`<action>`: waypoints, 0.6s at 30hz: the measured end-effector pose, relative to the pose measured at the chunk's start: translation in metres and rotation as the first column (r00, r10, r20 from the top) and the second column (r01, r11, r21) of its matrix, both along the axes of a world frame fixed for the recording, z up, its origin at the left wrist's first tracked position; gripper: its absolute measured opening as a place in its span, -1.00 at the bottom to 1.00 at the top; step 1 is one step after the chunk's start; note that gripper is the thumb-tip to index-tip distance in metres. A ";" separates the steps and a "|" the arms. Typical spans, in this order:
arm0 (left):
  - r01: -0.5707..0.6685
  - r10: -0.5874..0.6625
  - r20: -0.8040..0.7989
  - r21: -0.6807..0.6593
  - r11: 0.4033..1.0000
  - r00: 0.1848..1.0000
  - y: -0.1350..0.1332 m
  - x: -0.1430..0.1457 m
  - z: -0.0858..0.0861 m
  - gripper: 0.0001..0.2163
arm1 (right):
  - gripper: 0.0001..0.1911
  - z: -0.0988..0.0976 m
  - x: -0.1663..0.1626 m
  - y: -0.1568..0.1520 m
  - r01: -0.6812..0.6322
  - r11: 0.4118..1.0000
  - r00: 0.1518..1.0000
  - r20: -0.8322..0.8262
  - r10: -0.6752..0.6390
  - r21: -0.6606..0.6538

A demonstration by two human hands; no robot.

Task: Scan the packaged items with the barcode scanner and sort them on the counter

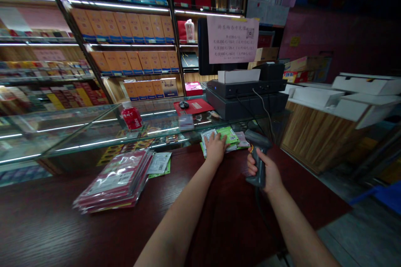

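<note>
My right hand point(266, 172) is wrapped round the grip of a dark handheld barcode scanner point(257, 154), whose head points toward a small pile of green and white packets point(230, 137) at the far edge of the dark wooden counter point(56, 225). My left hand point(216, 146) lies on the left part of that pile, fingers stretched flat over the packets. The scanner's cable runs up toward the black till.
A stack of red plastic-wrapped packs point(114, 179) lies on the counter at left, with a green-white packet point(159, 162) beside it. Behind stand a glass display case point(78, 129), a black cash register point(247, 96) with a pink notice point(233, 39), shelves of boxes, and a wood-fronted counter point(316, 133) right.
</note>
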State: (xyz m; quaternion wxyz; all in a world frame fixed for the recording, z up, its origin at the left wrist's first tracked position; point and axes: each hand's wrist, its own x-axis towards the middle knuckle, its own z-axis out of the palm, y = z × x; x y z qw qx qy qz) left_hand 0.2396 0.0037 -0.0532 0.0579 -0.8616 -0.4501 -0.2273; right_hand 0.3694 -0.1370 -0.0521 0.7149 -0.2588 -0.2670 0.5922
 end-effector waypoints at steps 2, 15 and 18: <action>0.018 -0.018 -0.001 -0.005 1.000 1.000 0.003 0.000 -0.003 -0.65 | -0.73 -0.001 0.001 0.000 -0.001 1.000 1.000 -0.001 0.001 0.003; 0.127 -0.130 0.043 0.059 0.990 0.991 0.001 -0.008 0.002 -0.63 | -0.75 0.002 -0.003 -0.001 0.030 0.999 1.000 -0.002 -0.030 -0.021; 0.158 -0.161 0.063 0.056 0.986 0.985 -0.008 -0.020 0.006 -0.64 | -0.75 0.001 -0.003 -0.002 0.024 0.999 1.000 0.013 -0.024 -0.021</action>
